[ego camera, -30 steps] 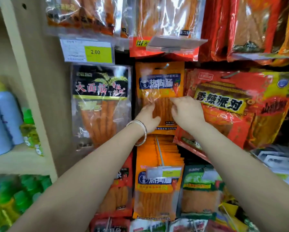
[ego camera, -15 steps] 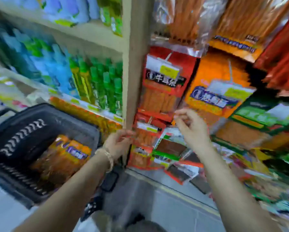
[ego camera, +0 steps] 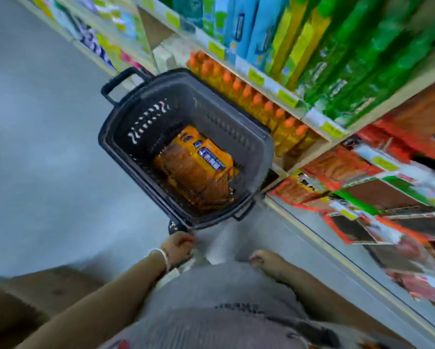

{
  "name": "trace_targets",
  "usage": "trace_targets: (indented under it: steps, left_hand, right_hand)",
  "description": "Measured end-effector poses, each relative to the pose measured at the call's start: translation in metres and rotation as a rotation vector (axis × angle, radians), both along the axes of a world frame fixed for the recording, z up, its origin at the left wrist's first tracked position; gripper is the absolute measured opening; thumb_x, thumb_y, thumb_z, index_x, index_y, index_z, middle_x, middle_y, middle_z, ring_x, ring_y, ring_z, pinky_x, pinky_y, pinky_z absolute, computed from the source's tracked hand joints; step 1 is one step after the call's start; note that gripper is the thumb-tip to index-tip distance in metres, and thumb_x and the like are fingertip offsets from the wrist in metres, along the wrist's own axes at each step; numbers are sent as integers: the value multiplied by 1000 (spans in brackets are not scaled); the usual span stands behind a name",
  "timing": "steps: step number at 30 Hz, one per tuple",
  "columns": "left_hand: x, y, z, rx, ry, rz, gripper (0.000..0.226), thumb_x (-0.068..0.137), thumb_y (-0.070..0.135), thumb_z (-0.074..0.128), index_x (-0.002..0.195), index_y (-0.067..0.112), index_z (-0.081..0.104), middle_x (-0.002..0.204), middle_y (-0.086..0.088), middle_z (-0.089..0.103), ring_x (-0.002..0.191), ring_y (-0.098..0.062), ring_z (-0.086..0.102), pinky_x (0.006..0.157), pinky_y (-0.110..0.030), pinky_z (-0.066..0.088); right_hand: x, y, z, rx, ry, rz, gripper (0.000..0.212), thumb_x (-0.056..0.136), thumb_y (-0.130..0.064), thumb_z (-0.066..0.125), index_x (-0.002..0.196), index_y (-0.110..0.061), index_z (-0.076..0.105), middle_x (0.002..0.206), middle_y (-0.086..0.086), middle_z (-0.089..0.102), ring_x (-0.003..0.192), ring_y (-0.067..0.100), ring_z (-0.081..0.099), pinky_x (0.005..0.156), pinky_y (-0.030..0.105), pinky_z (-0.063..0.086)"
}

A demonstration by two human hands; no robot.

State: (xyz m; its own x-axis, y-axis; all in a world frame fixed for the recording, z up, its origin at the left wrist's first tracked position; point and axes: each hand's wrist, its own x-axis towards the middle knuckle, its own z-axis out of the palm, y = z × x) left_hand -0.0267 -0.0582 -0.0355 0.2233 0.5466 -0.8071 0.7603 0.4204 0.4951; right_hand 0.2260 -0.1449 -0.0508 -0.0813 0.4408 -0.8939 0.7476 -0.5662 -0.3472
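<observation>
**Blurred look down at the basket**

The left hand [ego camera: 178,246], with a bracelet [ego camera: 161,255] at the wrist, hangs with curled fingers just short of the near corner of the basket [ego camera: 211,102]. Blur makes it impossible to tell whether it pinches anything or touches the rim. Only the fingertips of the right hand [ego camera: 260,258] show over the grey shirt [ego camera: 224,298], so its grip cannot be told either.

The orange packs [ego camera: 198,167] lie stacked in the basket, which stands on the floor [ego camera: 47,147] against the shelf [ego camera: 309,114] of orange-capped bottles [ego camera: 249,94].

Risks, as I judge them:
- A pack dropped from this height may miss the rim and land on the floor.
- A careless reach at the near corner could shove the basket into the bottles.
- The stack leans toward the near wall, so another pack may slide off it.

The shirt hides the right palm and the floor below. Labels on the packs and the hanging packets [ego camera: 350,172] at the right are smeared and cannot be read.
</observation>
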Motion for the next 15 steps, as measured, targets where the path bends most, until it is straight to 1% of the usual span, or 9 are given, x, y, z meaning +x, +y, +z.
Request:
trace_targets:
  steps: [1,3,4,6,8,10,12,13,15]
  left_hand:
    - [-10,15,2,-1,-5,-3,22,93,3,47,103,-1,65,85,-6,56,79,-18,52,67,-26,42]
    - [-29,45,5,11,-28,37,21,92,5,49,107,5,65,87,-5,58,79,-19,55,71,-30,47]
    - [-37,59,7,4,-48,56,20,92,6,51,106,9,64,90,-6,61,81,-18,56,72,-28,47]
    - [-49,86,10,-42,-100,106,17,92,8,52,100,17,63,96,-7,63,82,-16,58,66,-20,46]
    - [-56,113,15,-77,-146,121,16,93,9,51,97,22,60,98,-5,63,81,-12,59,60,-12,45]
    - [-57,142,17,-79,-169,128,16,94,9,49,99,20,59,101,-4,62,82,-10,59,61,-9,45]
    - [-54,169,13,-66,-169,133,16,95,7,48,104,14,59,106,-7,61,90,-16,60,71,-15,46]
    - [-50,183,9,-74,-166,145,19,95,4,46,108,11,58,108,-9,60,94,-19,59,73,-17,46]
    - [-40,209,-5,-100,-185,192,26,94,-4,38,112,5,56,105,-9,55,87,-16,56,65,-12,44]
  right_hand:
    - [-13,9,-1,-14,25,6,35,93,-31,50,106,-1,63,109,19,65,103,31,60,94,44,46]
    - [-37,31,1,2,38,-30,37,90,-39,50,105,-7,64,106,12,67,99,27,62,90,41,48]
    - [-47,45,3,18,38,-60,31,91,-39,51,102,-12,64,99,6,68,95,24,63,86,37,48]
    - [-65,75,7,50,73,-127,17,94,-30,52,93,-17,63,88,-2,66,88,22,65,79,34,50]
    - [-81,108,15,62,120,-230,12,95,-30,51,87,-28,61,83,-6,66,79,14,66,69,30,52]
    - [-91,140,18,100,158,-340,10,96,-33,51,91,-32,59,86,-8,66,73,8,63,60,18,49]
    - [-96,169,13,147,169,-432,9,97,-29,50,98,-28,59,90,-6,65,74,6,61,61,14,46]
    - [-97,181,6,159,165,-473,9,97,-26,50,100,-25,59,90,-5,64,74,5,60,61,12,45]
    - [-97,205,-13,128,154,-559,10,98,-22,49,101,-22,58,90,-2,64,72,4,59,57,9,44]
